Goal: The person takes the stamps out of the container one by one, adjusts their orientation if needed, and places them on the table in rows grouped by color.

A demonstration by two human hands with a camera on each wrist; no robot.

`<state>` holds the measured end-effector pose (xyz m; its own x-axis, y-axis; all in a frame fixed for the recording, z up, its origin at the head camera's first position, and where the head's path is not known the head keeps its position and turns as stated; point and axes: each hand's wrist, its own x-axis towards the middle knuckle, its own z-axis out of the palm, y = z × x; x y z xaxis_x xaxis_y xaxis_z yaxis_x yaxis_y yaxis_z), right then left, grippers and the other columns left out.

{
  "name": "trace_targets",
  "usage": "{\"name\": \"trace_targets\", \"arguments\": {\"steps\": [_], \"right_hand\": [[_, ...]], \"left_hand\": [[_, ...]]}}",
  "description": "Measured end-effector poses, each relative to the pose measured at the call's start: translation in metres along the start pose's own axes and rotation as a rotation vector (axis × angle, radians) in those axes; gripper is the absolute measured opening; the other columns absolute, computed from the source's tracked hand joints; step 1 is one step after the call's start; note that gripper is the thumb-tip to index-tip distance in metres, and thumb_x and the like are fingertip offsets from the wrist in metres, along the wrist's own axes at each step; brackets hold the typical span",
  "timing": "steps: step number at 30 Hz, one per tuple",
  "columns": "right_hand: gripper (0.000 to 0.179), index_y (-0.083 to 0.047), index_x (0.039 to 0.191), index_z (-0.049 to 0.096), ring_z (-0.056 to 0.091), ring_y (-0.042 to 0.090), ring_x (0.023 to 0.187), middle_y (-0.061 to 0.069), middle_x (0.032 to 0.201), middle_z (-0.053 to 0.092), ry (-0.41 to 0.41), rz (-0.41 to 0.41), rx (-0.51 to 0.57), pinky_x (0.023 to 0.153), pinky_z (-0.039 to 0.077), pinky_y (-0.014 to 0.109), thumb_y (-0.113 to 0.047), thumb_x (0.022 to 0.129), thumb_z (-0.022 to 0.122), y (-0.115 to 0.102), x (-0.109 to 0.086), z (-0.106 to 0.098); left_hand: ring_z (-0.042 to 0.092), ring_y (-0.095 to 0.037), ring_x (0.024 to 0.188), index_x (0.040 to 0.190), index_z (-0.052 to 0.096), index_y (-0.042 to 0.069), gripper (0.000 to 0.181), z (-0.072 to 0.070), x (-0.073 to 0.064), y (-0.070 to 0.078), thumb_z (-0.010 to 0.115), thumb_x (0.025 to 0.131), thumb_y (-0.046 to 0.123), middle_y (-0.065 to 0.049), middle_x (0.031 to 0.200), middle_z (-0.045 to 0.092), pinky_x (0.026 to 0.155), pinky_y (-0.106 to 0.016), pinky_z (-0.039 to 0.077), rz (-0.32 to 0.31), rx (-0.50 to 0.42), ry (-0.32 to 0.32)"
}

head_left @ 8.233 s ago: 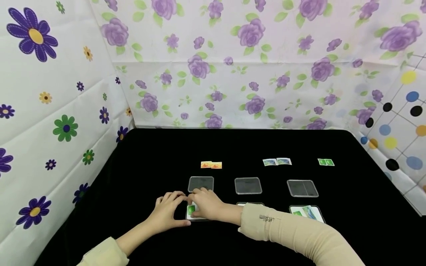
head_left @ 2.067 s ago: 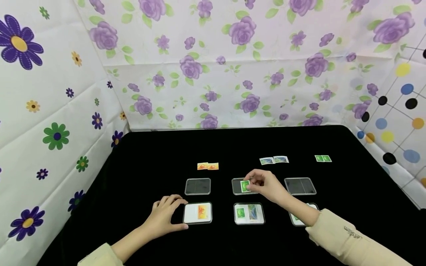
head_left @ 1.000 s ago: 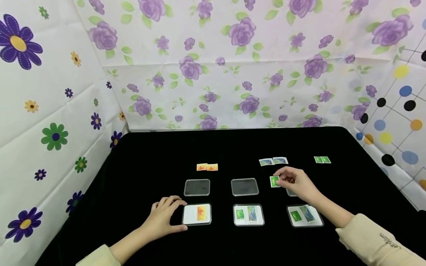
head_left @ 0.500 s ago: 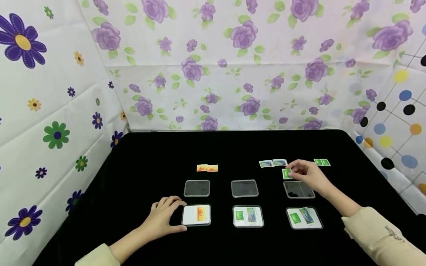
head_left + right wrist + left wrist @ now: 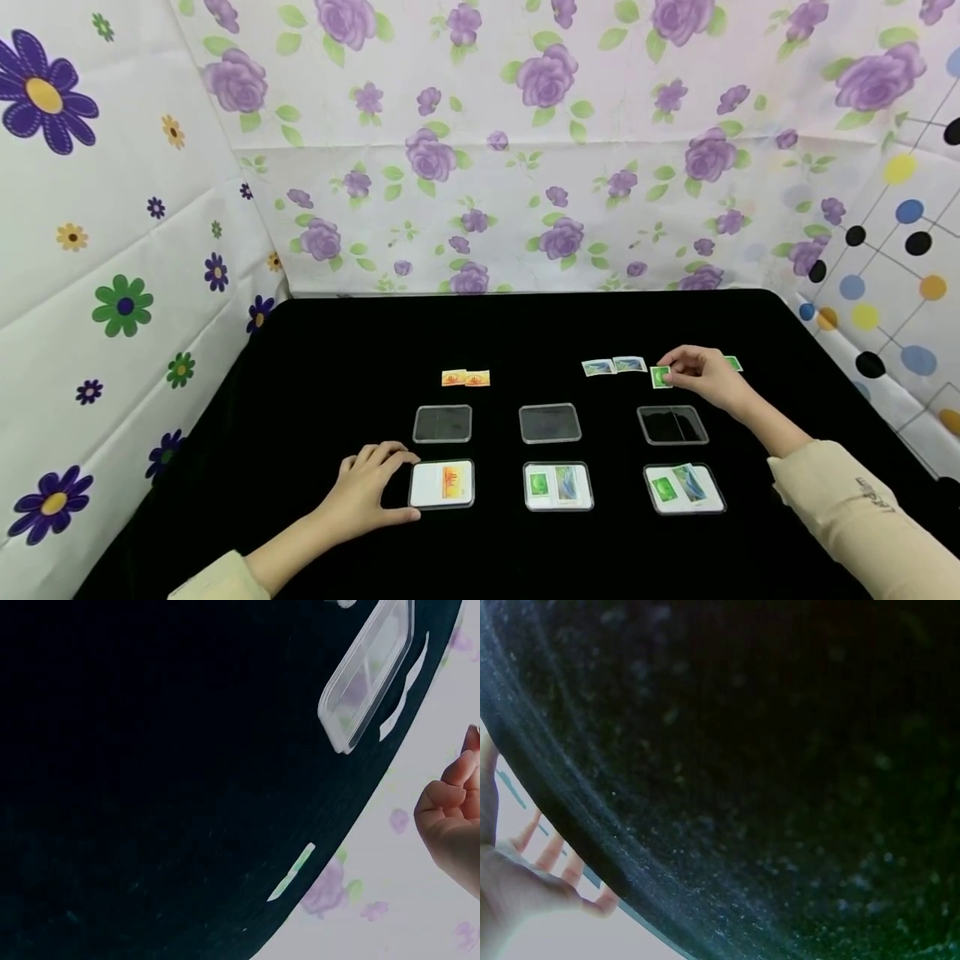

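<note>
In the head view my right hand point(image 5: 703, 375) pinches a small green stamp point(image 5: 660, 377) by its right edge, just right of two blue landscape stamps point(image 5: 615, 366). Partly behind its fingers lies a green stamp point(image 5: 733, 363) at the far right. My left hand point(image 5: 367, 487) rests with spread fingers at the left edge of a clear case point(image 5: 424, 485); index finger and thumb are by its corners. On that case's white card is an orange stamp point(image 5: 453, 482). In the right wrist view the right hand point(image 5: 454, 814) has curled fingers; the pinched stamp is not visible there.
Three clear lids point(image 5: 442, 424), point(image 5: 550, 423), point(image 5: 672, 425) form a row behind the cases. The middle case point(image 5: 558, 503) and right case point(image 5: 684, 507) each hold a green and a blue stamp. Two orange stamps point(image 5: 465, 378) lie farther back on the black cloth point(image 5: 360, 350).
The green stamp is out of the left case. My right hand has carried it rightward past the middle lid, then back toward the rear stamps. The left hand has stayed beside the left case.
</note>
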<state>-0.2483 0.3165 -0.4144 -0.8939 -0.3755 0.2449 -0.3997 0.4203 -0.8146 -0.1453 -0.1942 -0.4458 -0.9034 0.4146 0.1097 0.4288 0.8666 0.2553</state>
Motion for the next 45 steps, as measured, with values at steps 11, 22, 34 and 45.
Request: {"name": "trace_targets", "arguments": {"steps": [11, 22, 34, 45], "right_hand": [[0.021, 0.009, 0.106, 0.061, 0.057, -0.001, 0.067, 0.004, 0.078, 0.065, 0.058, 0.098, -0.188, 0.061, 0.050, 0.026, -0.003, 0.089, 0.062, 0.011, 0.007, -0.027], [0.020, 0.009, 0.105, 0.062, 0.053, -0.002, 0.065, 0.023, 0.085, 0.065, 0.145, 0.205, -0.370, 0.058, 0.045, 0.022, -0.004, 0.090, 0.061, 0.026, 0.008, -0.038], [0.021, 0.010, 0.101, 0.063, 0.053, 0.001, 0.061, 0.021, 0.078, 0.067, 0.209, 0.274, -0.422, 0.056, 0.041, 0.022, -0.004, 0.085, 0.065, 0.047, 0.013, -0.039], [0.021, 0.010, 0.097, 0.063, 0.056, 0.009, 0.058, 0.025, 0.079, 0.067, 0.231, 0.341, -0.470, 0.057, 0.044, 0.028, -0.005, 0.083, 0.066, 0.050, 0.020, -0.040]], "left_hand": [[0.049, -0.032, 0.114, 0.119, 0.058, 0.019, 0.065, 0.000, 0.000, 0.001, 0.081, 0.065, 0.047, -0.006, 0.126, 0.054, 0.088, -0.063, 0.039, -0.004, 0.004, -0.002], [0.049, -0.032, 0.114, 0.119, 0.058, 0.019, 0.066, 0.002, 0.001, -0.001, 0.081, 0.065, 0.048, -0.006, 0.126, 0.054, 0.089, -0.063, 0.039, -0.008, 0.014, -0.002], [0.050, -0.031, 0.113, 0.119, 0.058, 0.019, 0.065, 0.003, -0.002, 0.000, 0.081, 0.065, 0.047, -0.006, 0.126, 0.054, 0.088, -0.062, 0.039, -0.005, 0.009, -0.001], [0.049, -0.032, 0.114, 0.120, 0.057, 0.019, 0.065, 0.002, 0.000, 0.000, 0.081, 0.065, 0.047, -0.007, 0.126, 0.054, 0.089, -0.062, 0.039, -0.001, 0.008, 0.003]]}}
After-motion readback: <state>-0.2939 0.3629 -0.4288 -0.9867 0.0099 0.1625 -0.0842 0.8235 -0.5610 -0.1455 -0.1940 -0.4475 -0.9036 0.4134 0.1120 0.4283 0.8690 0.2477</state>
